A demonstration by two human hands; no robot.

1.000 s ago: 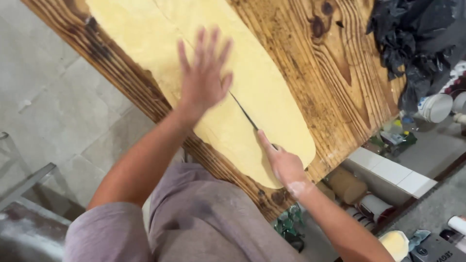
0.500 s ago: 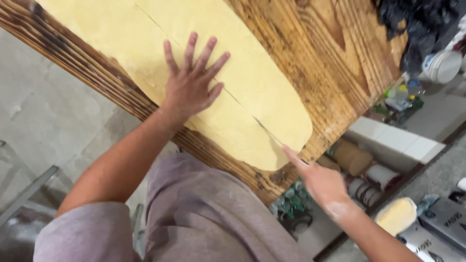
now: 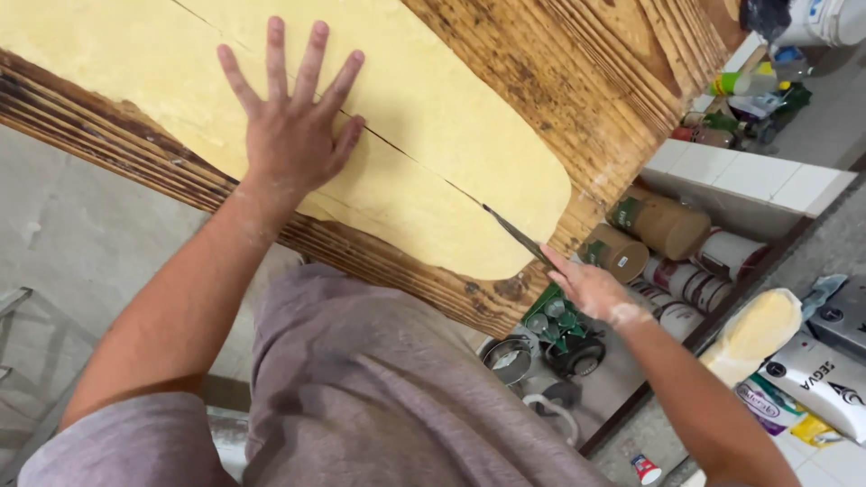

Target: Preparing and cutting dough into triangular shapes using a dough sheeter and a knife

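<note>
A wide sheet of pale yellow dough [image 3: 424, 108] lies flat on a dark-grained wooden table [image 3: 595, 81]. My left hand [image 3: 290, 126] presses down on the dough with fingers spread. My right hand [image 3: 591, 289] grips a thin knife [image 3: 516, 234] by its handle at the table's near edge. The blade tip rests at the end of a long straight cut line [image 3: 397, 153] that runs across the dough toward the far side.
Under the table edge stand several cans and round tins [image 3: 667, 243] on a low shelf, with a metal strainer [image 3: 507, 359] beside them. A roll of dough [image 3: 750, 335] and flour bags [image 3: 812, 379] lie at the right. A white bucket [image 3: 825, 22] stands at the top right.
My right hand has drawn the knife back along the cut to the dough's near end. My left hand has stayed spread on the dough. The view has shifted.
</note>
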